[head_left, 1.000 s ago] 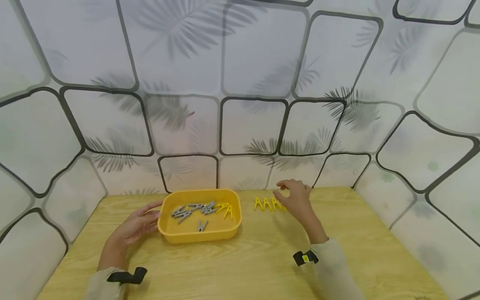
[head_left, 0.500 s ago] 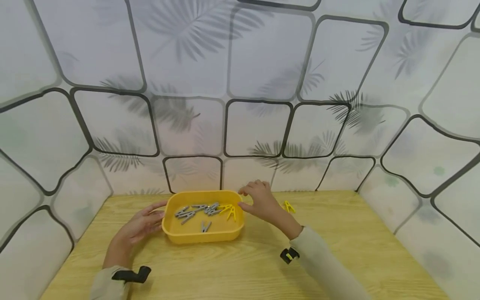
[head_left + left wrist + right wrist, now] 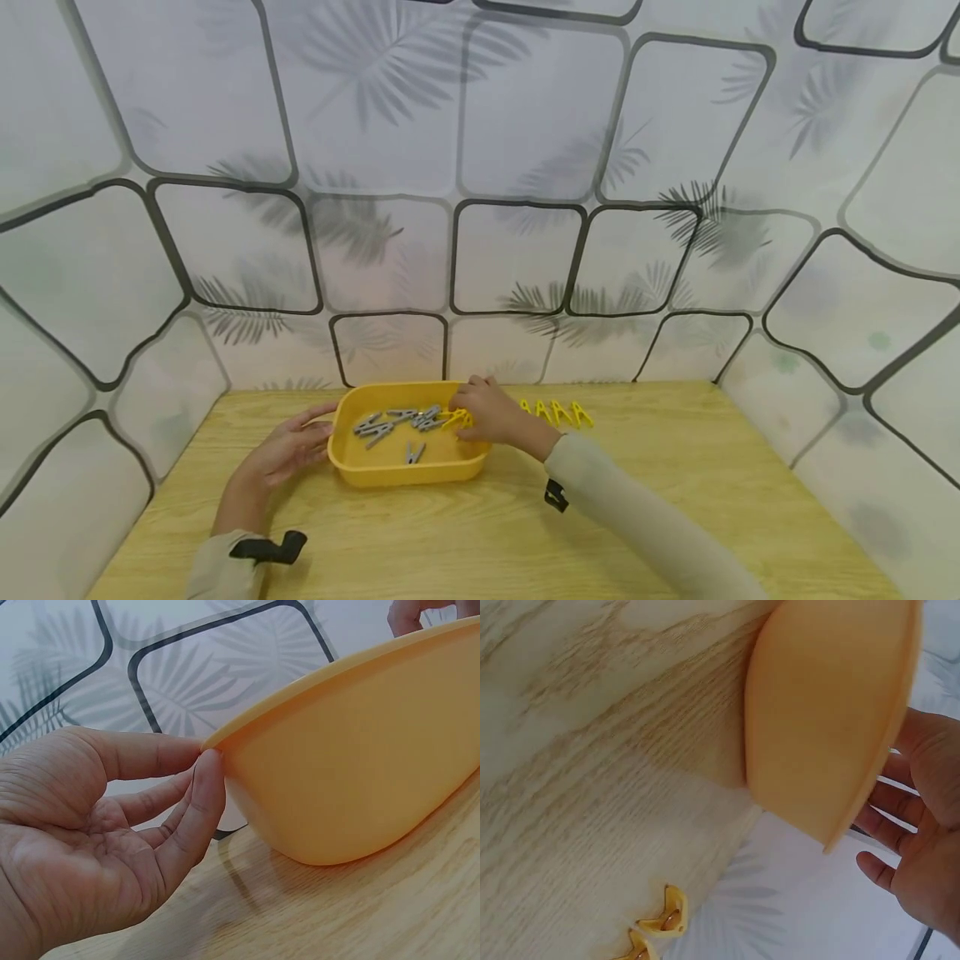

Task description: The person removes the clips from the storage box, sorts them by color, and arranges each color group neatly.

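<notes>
left hand on the tray at its left end, centre-left of frame; left wrist view has thumb and a finger pinching the rim. right hand is well apart from it, reaching over the tray's right end, fingertips at the yellow clips. fingertip contact is hidden, so can't tell if it's gripping one.

step looks like picking a yellow clip. best: pinch one clip across its body, lift straight up so the legs don't snag the neighbour or the grey clips just beside. left pinch should be light, enough to stop the tray sliding, no tilt.

materials: tray is smooth, plasticky, rounded corners, thin flared lip. clips look like hard plastic, splayed legs, easy to hook together. lone grey v-shaped clip near the front wall. row of a-shaped yellow clips right of tray, on the pale wood-grain desk.
</notes>
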Available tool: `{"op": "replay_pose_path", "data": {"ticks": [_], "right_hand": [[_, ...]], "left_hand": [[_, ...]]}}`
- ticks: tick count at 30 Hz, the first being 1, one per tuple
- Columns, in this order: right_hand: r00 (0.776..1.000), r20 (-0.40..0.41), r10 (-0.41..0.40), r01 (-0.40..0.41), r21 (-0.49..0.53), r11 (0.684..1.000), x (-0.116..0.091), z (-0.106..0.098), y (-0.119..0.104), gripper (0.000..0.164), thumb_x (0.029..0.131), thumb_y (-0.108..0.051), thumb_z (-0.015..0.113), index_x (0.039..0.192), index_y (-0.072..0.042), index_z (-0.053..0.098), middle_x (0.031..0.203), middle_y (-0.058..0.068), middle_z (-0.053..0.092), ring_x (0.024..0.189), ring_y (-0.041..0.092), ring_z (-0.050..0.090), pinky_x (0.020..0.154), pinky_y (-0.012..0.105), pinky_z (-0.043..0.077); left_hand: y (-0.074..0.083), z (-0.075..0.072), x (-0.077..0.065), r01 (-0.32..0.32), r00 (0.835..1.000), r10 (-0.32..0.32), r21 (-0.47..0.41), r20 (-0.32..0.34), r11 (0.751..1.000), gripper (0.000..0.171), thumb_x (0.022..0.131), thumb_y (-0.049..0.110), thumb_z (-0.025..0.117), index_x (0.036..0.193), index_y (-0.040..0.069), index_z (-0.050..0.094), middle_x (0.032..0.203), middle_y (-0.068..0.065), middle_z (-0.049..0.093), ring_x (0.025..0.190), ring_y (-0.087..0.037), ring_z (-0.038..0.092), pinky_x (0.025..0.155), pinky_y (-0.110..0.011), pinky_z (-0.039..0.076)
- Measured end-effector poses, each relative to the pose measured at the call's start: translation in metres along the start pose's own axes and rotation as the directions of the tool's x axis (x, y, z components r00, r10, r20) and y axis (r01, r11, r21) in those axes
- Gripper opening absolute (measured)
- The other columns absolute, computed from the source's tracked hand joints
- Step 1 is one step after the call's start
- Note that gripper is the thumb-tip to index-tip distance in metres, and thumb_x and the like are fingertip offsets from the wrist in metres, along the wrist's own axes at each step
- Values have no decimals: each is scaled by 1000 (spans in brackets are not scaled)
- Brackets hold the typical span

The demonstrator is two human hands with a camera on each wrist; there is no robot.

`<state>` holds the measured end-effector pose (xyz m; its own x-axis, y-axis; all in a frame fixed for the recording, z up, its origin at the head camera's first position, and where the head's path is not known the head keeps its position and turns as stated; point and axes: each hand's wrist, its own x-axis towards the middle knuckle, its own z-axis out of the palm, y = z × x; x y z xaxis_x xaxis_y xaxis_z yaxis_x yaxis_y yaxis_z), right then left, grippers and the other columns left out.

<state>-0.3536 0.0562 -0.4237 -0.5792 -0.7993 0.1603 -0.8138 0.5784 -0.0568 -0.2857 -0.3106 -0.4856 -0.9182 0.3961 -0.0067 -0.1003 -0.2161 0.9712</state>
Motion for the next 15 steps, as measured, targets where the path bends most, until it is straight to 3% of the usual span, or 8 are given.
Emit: {"op": "replay_pose_path", "data": {"ticks": [5, 15], "right_hand": [[1000, 15, -18, 18, -36, 999, 11, 6, 1, 30, 89, -26, 81, 114, -10, 73, 112, 5, 71, 99, 22, 55, 85, 41, 46], [990, 126, 70, -51, -152, 987, 28, 21, 0, 30, 90, -33, 78, 116, -18, 74, 115, -2, 71, 103, 17, 56, 89, 36, 44]], "left_hand": [[-1, 0, 1, -2, 1000, 2, 2, -5, 1000, 35, 108, 5, 47, 130, 31, 56, 113, 7, 72, 100, -7, 70, 87, -24, 59], [-1, 0, 1, -11, 1000, 11, -12, 8, 1000, 37, 108, 5, 47, 128, 34, 59, 112, 8, 72, 99, -6, 70, 85, -23, 59]]}}
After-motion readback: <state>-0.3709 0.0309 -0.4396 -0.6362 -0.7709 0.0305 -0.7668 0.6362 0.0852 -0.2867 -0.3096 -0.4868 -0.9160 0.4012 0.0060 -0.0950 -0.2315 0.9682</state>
